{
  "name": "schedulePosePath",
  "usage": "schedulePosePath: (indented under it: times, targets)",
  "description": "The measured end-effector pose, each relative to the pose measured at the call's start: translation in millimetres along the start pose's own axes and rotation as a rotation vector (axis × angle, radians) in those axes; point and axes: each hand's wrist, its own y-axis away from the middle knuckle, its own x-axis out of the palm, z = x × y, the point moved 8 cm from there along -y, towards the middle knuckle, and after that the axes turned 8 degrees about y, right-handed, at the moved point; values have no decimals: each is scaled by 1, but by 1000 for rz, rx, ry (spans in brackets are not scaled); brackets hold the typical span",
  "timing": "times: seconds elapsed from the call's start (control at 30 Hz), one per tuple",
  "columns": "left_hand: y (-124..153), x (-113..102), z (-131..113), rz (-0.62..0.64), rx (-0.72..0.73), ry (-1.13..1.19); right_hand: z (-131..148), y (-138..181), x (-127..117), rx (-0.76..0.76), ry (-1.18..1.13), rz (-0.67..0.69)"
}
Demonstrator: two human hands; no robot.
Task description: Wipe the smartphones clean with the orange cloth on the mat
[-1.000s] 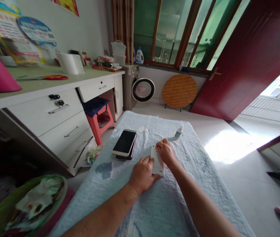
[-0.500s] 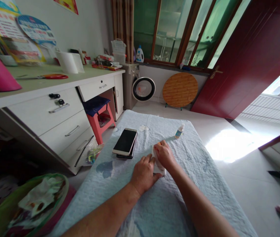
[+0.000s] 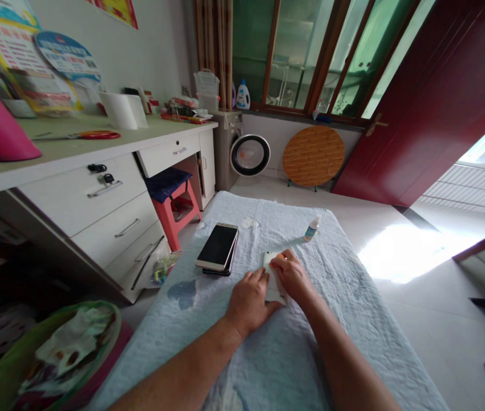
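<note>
A white smartphone (image 3: 273, 292) lies with its back up on the cloth-covered table, its camera end pointing away from me. My left hand (image 3: 249, 299) grips it along the left side and near edge, thumb at the bottom. On the phone's right half rest the bunched fingers of my right hand (image 3: 291, 274). A bit of orange shows at those fingers, but what they pinch is mostly hidden. To the left, a gold-framed smartphone (image 3: 218, 246) with a dark screen lies on top of a black phone (image 3: 221, 272). A small spray bottle (image 3: 311, 229) stands upright beyond my right hand.
A pale blue quilted cloth (image 3: 345, 319) covers the table. Left of it are a white desk (image 3: 114, 200), a pink stool (image 3: 174, 211) and a basket with crumpled stuff (image 3: 116, 319). Behind stand a washing machine with its door open (image 3: 250, 155) and a round wooden tabletop (image 3: 313, 155).
My right hand has shifted slightly right and nearer to me, uncovering the phone's far end with its camera. My left hand stays where it was.
</note>
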Motion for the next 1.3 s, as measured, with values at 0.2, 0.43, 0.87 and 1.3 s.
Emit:
schedulePosePath:
  times: [0.2,0.43,0.87,1.3]
  targets:
    - [0,0,1,-2,29,7,-14,-9,0,77,45,-119]
    - [0,0,2,-12,32,16,-23,-14,0,139,84,-149]
    - [-1,-1,2,0,5,38,-30,-6,-5,250,121,-13]
    - [0,3,6,20,-21,41,2,11,-9,28,109,321]
